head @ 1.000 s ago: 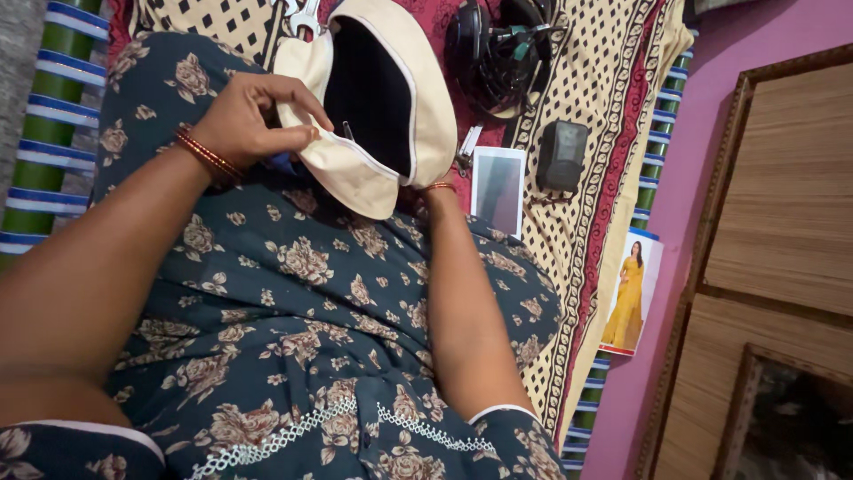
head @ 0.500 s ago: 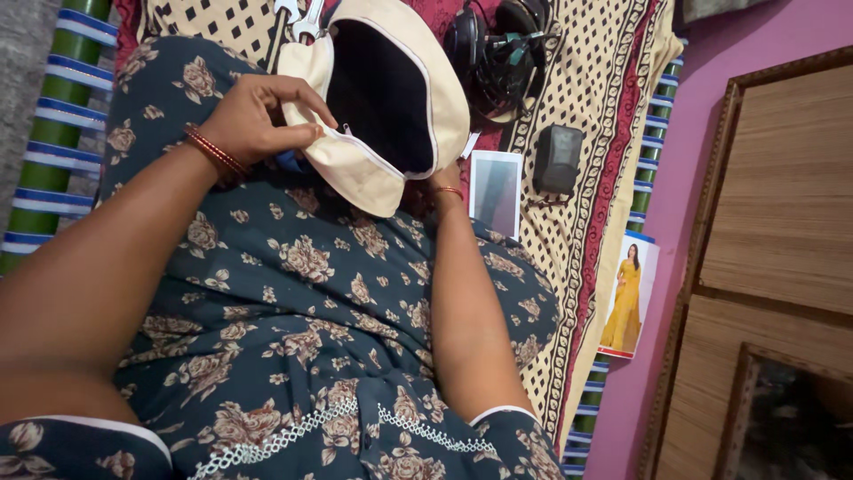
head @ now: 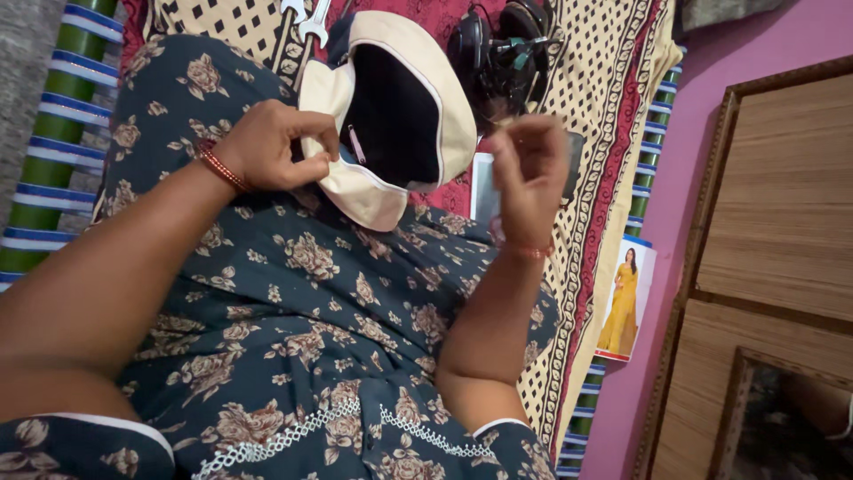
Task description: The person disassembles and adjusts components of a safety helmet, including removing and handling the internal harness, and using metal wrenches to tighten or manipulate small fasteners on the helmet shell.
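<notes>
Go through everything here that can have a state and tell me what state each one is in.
cream pouch: open, dark lining showing, resting on the lap
left hand: pinching the pouch's rim
right hand: raised, fingertips pinched together, off the pouch
headphones: lying on the patterned cloth
picture card: lying flat by the cloth's edge

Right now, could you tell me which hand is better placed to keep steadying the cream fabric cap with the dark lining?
Left. The left hand already pinches the cream fabric cap's edge; the right hand is raised beside it, apparently clear.
</notes>
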